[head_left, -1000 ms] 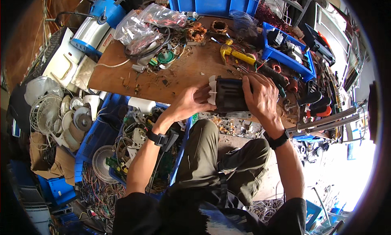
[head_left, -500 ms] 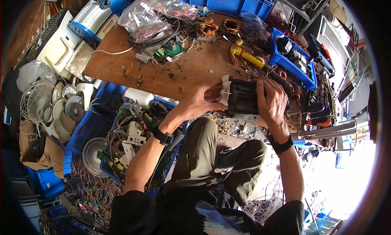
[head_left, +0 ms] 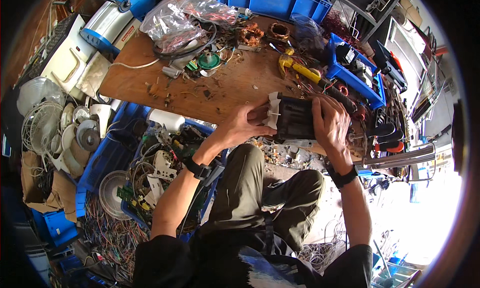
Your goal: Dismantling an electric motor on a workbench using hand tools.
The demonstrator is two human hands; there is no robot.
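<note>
Between my two hands, at the front edge of the wooden table, is a black box-shaped plastic part with ribs or slots across its upper face. A torn-looking white piece sits along its left end. My left hand is closed on that end, thumb and fingers either side of the white piece. My right hand wraps the right end, fingers lying over the top. The underside of the part is hidden. Beyond my right hand lies a hammer with a yellow and black handle.
Copper coils, a green round part and clear bags of wires lie on the wooden table. At the right stands a blue tray of parts. A blue crate of scrap boards sits left of my knees.
Both hands still hold the black part in nearly the same pose. The whole view has shifted slightly, so everything appears a little further left.
</note>
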